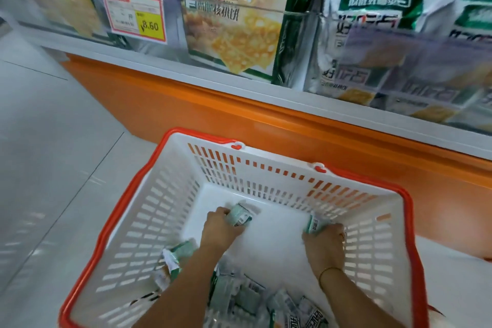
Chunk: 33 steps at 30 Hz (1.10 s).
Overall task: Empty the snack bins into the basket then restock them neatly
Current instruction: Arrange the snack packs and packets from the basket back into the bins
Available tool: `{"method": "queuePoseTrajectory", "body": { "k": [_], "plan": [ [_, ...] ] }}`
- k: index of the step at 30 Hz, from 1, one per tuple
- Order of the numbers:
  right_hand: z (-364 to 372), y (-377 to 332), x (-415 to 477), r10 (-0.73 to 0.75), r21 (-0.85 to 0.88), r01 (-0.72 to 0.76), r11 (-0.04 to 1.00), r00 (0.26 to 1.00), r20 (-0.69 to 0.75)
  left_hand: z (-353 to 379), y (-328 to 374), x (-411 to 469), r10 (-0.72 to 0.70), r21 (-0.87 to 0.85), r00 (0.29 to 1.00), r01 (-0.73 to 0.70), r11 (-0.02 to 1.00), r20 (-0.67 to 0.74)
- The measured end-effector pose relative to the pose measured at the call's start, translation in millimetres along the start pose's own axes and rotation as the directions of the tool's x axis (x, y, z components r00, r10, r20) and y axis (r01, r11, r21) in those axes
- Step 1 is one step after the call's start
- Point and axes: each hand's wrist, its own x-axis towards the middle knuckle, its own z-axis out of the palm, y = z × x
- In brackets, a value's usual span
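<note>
A white basket with an orange rim stands on the floor below the shelf. Both my hands are down inside it. My left hand grips a small green-and-white snack packet near the middle of the basket floor. My right hand grips another green-and-white packet near the right wall. Several loose packets lie in the near part of the basket, and one leans by my left forearm. Clear snack bins sit on the shelf above.
The clear bins hold large green cracker bags and small packets. A red-and-yellow price tag reading 8.60 hangs on the left bin. An orange shelf base runs behind the basket. Grey floor tiles spread to the left.
</note>
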Motion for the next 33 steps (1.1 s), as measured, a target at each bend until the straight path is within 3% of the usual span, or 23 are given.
{"method": "queuePoseTrajectory", "body": {
  "k": [3,5,8,11,13,15,18,22,24,27,30,33],
  "plan": [
    [-8,-5,-12,0.068,0.197,-0.09,0.976,0.991,0.117,-3,14,-19,-0.034,-0.202,0.999,0.032,0.979,-0.007],
    [-15,-8,-19,0.071,0.399,-0.177,0.9,0.961,0.265,-8,24,-33,-0.084,-0.418,0.996,0.087,0.904,0.026],
    [-39,-20,-40,-0.007,0.57,-0.317,0.758,0.87,0.493,-27,42,-69,-0.061,-0.772,0.971,0.223,0.595,0.233],
    [-75,-29,-65,-0.177,0.646,-0.525,0.553,0.684,0.708,-53,55,-109,0.065,-0.905,0.95,0.27,0.328,0.307],
    [-101,-36,-85,-0.369,0.675,-0.586,0.448,0.566,0.737,-66,64,-131,0.159,-0.935,0.934,0.285,0.209,0.321],
    [-126,-44,-100,-0.541,0.711,-0.571,0.411,0.475,0.694,-77,74,-147,0.241,-0.951,0.925,0.259,0.168,0.295],
    [-160,-56,-123,-0.655,0.758,-0.464,0.458,0.4,0.641,-88,91,-167,0.351,-0.968,0.903,0.213,0.134,0.247],
    [-199,-64,-135,-0.675,0.795,-0.26,0.548,0.424,0.604,-93,114,-189,0.432,-0.974,0.877,0.151,0.169,0.211],
    [-223,-67,-140,-0.668,0.748,-0.019,0.663,0.435,0.604,-95,128,-202,0.45,-0.967,0.869,0.111,0.227,0.206],
    [-268,-83,-149,-0.659,0.505,0.427,0.75,0.415,0.628,-99,152,-222,0.462,-0.886,0.863,-0.039,0.462,0.203],
    [-318,-110,-162,-0.664,0.155,0.773,0.616,0.404,0.629,-100,175,-234,0.484,-0.706,0.856,-0.232,0.67,0.179],
    [-354,-133,-186,-0.699,-0.216,0.93,0.296,0.365,0.615,-105,198,-244,0.508,-0.484,0.85,-0.391,0.783,0.135]
  ]
}}
